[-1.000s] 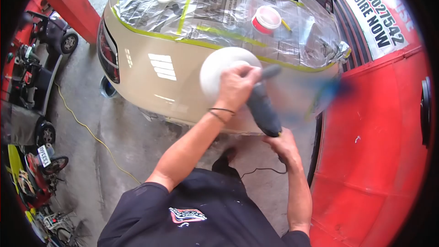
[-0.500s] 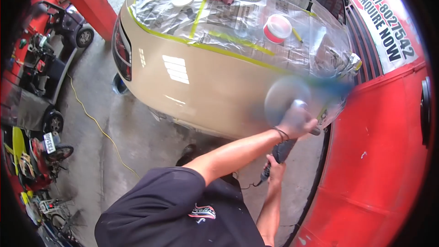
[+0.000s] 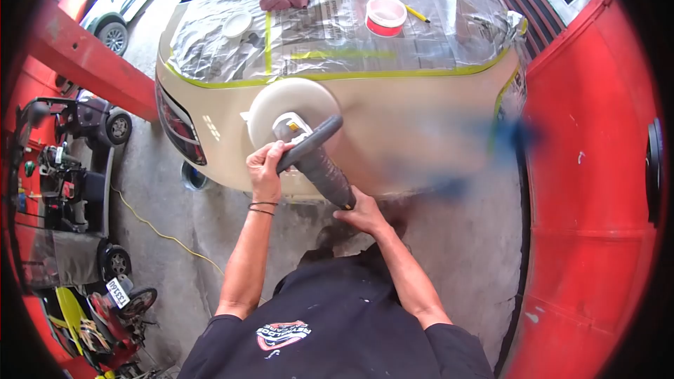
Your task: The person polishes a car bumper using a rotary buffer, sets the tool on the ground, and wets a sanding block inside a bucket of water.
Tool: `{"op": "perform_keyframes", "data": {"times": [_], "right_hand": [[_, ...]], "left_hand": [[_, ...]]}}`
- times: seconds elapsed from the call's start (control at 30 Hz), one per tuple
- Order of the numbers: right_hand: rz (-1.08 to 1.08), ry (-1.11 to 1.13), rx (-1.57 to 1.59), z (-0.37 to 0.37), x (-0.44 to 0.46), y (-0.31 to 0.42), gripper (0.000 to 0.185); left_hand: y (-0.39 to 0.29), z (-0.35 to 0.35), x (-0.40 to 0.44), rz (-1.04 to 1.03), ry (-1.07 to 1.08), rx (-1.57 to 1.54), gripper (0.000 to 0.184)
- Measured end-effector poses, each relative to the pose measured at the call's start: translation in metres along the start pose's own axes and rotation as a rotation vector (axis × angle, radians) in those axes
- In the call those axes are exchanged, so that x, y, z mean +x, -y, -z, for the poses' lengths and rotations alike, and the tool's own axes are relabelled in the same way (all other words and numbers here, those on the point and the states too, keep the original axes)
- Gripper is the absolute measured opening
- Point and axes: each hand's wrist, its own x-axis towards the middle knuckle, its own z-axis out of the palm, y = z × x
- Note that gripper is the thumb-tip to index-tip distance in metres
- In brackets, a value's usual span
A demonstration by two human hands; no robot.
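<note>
while the left hand [image 3: 265,166] grips the near end of the bar handle [image 3: 316,142] and the right hand [image 3: 365,212] wraps the rear body [image 3: 338,193], the polisher [image 3: 323,174] lies between and ahead of them, its white pad [image 3: 309,95] just beyond the left hand at the beige panel [image 3: 368,109]. it looks front-heavy and rigid, the pad probably soft; bar and rear body seem the surest holds. the left palm and pad face are hidden, so contact is unclear, and a blue smear [image 3: 516,133] right of the right hand blurs the panel.
</note>
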Motion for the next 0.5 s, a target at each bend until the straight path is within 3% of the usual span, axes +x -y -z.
{"op": "perform_keyframes", "data": {"times": [0.17, 0.23, 0.5], "right_hand": [[-0.162, -0.099, -0.112, 0.011, -0.018, 0.012, 0.069], [-0.117, -0.261, -0.036, 0.029, -0.032, -0.003, 0.062], [-0.315, -0.365, 0.131, 0.156, -0.089, -0.039, 0.051]], "left_hand": [[0.000, -0.036, 0.004, 0.047, 0.057, 0.016, 0.030], [0.003, -0.076, 0.002, 0.041, 0.125, 0.077, 0.029], [0.018, -0.257, -0.016, 0.023, 0.377, 0.175, 0.022]]}}
